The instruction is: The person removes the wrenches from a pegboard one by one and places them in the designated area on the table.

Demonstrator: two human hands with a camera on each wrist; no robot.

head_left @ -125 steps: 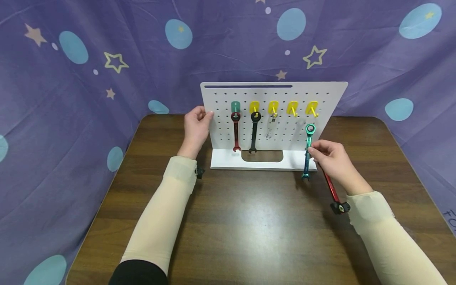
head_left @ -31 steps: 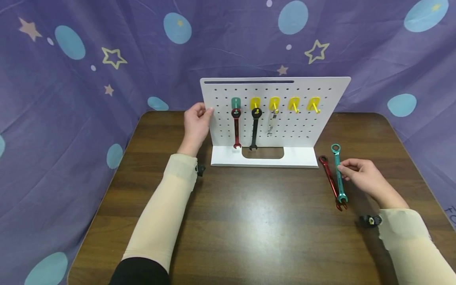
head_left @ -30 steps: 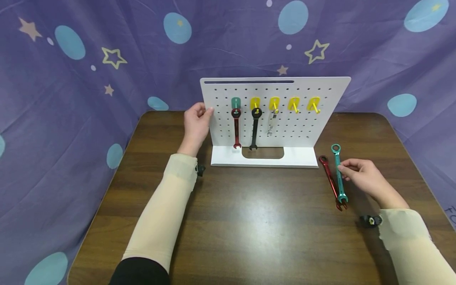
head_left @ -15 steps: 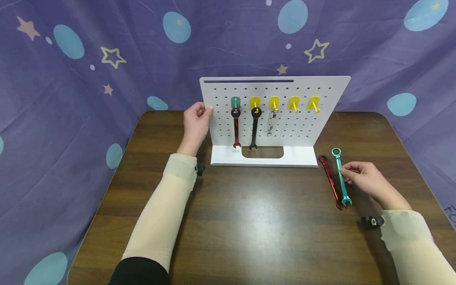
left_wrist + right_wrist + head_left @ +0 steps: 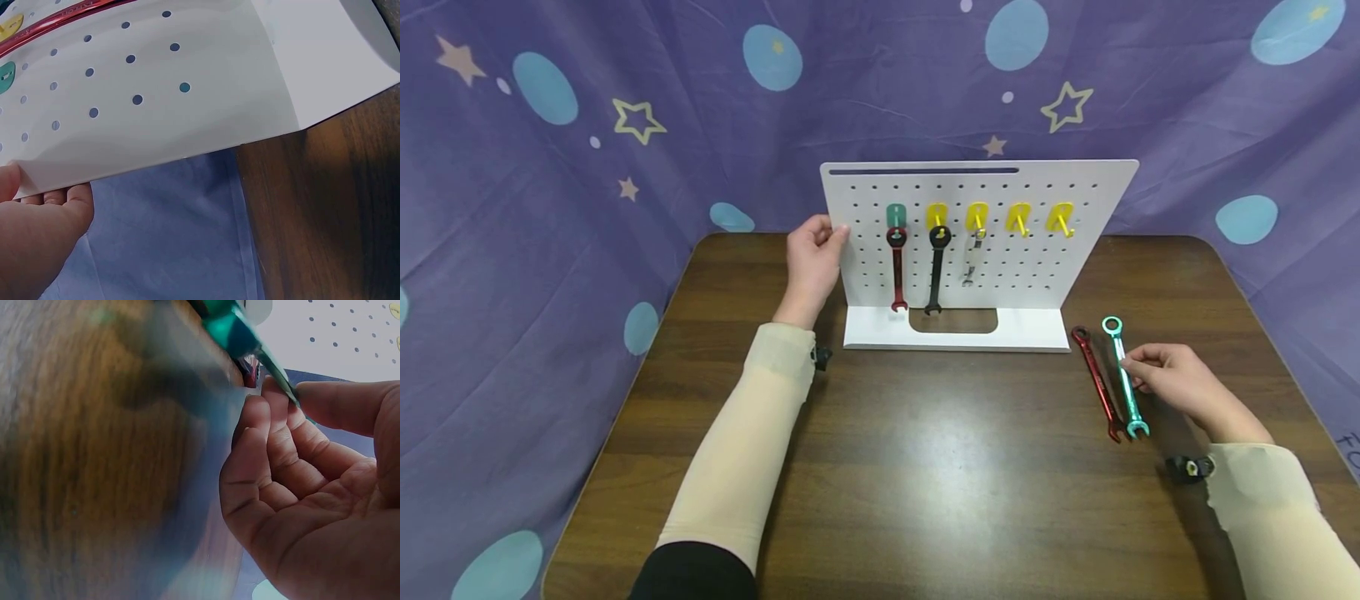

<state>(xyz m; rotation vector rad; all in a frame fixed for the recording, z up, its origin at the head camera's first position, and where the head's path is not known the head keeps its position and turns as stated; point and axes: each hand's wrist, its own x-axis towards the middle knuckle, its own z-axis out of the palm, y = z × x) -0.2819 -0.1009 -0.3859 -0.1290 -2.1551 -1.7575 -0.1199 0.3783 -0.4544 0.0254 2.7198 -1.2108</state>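
Right hand (image 5: 1176, 383) pinches teal combination wrench (image 5: 1130, 400) mid-shaft, just right of loose red wrench (image 5: 1098, 383); left hand (image 5: 812, 271) grips white pegboard (image 5: 1030, 283) at left edge; teal combination wrench probably stiff, slick; mid-shaft hold should balance.

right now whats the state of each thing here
Pegboard: standing
Left hand: gripping pegboard
Right hand: pinching teal wrench
Teal wrench: held
Lower red wrench: lying on table
Upper red wrench: hanging on green hook
Black wrench: hanging
Silver wrench: hanging
Two right yellow hooks: bare
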